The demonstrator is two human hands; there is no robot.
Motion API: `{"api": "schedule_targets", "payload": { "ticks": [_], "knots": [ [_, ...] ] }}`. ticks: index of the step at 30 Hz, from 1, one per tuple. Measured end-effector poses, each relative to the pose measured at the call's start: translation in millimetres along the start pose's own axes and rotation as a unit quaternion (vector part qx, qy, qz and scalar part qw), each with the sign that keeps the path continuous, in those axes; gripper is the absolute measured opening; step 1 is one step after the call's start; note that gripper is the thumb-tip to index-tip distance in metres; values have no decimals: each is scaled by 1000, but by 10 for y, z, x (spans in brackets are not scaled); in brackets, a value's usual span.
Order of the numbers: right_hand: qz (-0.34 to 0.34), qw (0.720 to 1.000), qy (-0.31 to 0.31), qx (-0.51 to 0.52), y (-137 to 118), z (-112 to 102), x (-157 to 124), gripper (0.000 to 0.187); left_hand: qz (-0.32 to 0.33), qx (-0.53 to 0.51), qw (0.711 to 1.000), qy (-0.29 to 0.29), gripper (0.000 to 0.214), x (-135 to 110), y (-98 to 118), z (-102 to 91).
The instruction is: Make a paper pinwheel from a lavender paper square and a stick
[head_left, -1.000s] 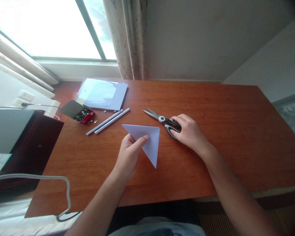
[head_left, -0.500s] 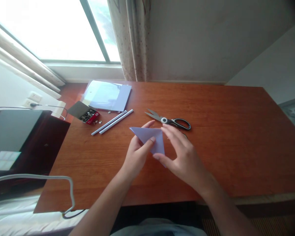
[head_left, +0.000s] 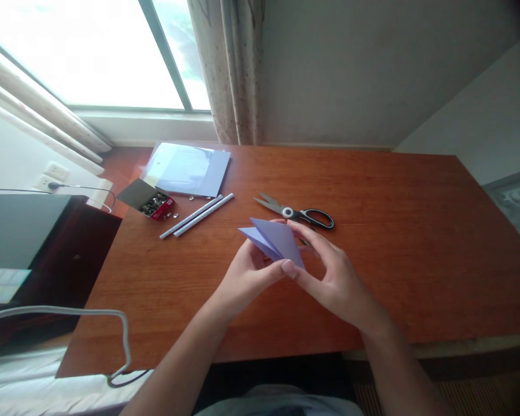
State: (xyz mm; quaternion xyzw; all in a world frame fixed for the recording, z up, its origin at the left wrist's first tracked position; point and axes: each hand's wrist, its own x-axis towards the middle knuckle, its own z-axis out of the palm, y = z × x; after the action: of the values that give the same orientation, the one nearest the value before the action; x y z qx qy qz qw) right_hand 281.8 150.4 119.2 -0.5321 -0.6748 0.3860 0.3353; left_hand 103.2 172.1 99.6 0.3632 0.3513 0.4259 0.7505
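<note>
The left hand (head_left: pixel 245 273) and the right hand (head_left: pixel 335 270) are close together, both gripping one folded sheet of purple paper (head_left: pixel 281 237) over the near part of the table (head_left: pixel 416 242). The paper is between the hands, its layers parted into two pointed flaps on the side toward the left hand. The thumbs meet, or nearly so, at its near edge, while the right fingertips hold its far right corner; the left fingers are mostly hidden behind it.

Just beyond the paper and the right hand lies a pair of scissors (head_left: pixel 288 213), blades slightly apart and pointing left, one handle loop partly covered by the right hand. Beyond the left hand and to its left, two rolled tubes (head_left: pixel 204 215) lie side by side at a slant. Further left of them stands a small red box (head_left: pixel 162 210), lid up, filled with shiny metal pieces; a few loose pieces (head_left: pixel 175 216) lie just beside it. Beyond the box and tubes, farthest from the hands, a clear packet (head_left: pixel 186 173) with pale sheets lies flat.
</note>
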Motion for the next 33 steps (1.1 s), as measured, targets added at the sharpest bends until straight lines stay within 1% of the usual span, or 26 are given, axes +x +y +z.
{"api": "schedule_targets", "payload": {
  "ticks": [3,6,9,12,20,23,26,30,33],
  "knots": [
    [-10,1000,6,-1,11,-21,-11,59,13,-7,1000,3,62,2,-10,-13],
    [-35,998,19,-42,34,-15,-13,51,5,-14,1000,5,56,8,-32,-39],
    [-47,996,29,-70,55,-5,-16,49,-7,-28,1000,5,55,12,-50,-59],
    [-48,995,32,-78,68,-11,-16,48,-5,-31,999,8,58,16,-46,-53],
    [-17,997,32,-62,78,-76,-5,46,12,13,1000,24,61,38,1,1],
    [-8,999,21,-45,80,-99,-5,42,23,22,999,25,62,50,-9,-7],
    [-1,999,17,-27,82,-122,-5,39,34,37,998,27,58,60,-16,-11],
    [10,999,32,-6,96,-147,-13,37,28,41,998,31,60,53,4,-2],
    [25,998,59,-11,112,-168,-28,35,10,47,999,27,62,35,30,-1]
  ]
}}
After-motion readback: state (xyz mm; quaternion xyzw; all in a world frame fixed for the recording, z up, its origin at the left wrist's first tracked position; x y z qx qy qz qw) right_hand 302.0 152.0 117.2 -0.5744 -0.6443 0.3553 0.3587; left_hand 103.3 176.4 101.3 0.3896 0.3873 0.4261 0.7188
